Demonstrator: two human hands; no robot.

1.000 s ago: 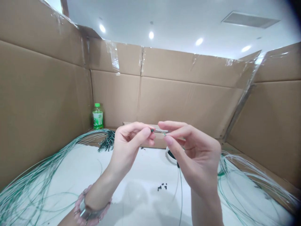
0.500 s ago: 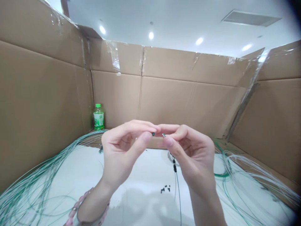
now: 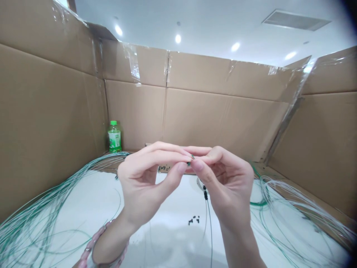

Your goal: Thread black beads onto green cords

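Note:
My left hand (image 3: 150, 178), with a pink bead bracelet at its wrist, is closed in a pinch on a small dark green piece (image 3: 189, 163) between thumb and fingertips. My right hand (image 3: 225, 178) pinches the end of a thin green wire (image 3: 192, 157). The fingertips of both hands meet above the white table, and the two small parts are close together; whether they touch I cannot tell. Below the right hand, black connectors (image 3: 205, 194) with thin wires run down over the table. Most of what the fingers grip is hidden.
Bundles of green and white wires lie at the left (image 3: 52, 201) and right (image 3: 279, 201). Several small black pieces (image 3: 193, 220) lie on the white table (image 3: 164, 230). A green bottle (image 3: 114, 137) stands in the back left corner. Cardboard walls (image 3: 209, 115) surround the table.
My left hand's fingertips have moved right, bringing the small dark green piece up to the wire end in my right hand. The gap between the fingertips has closed.

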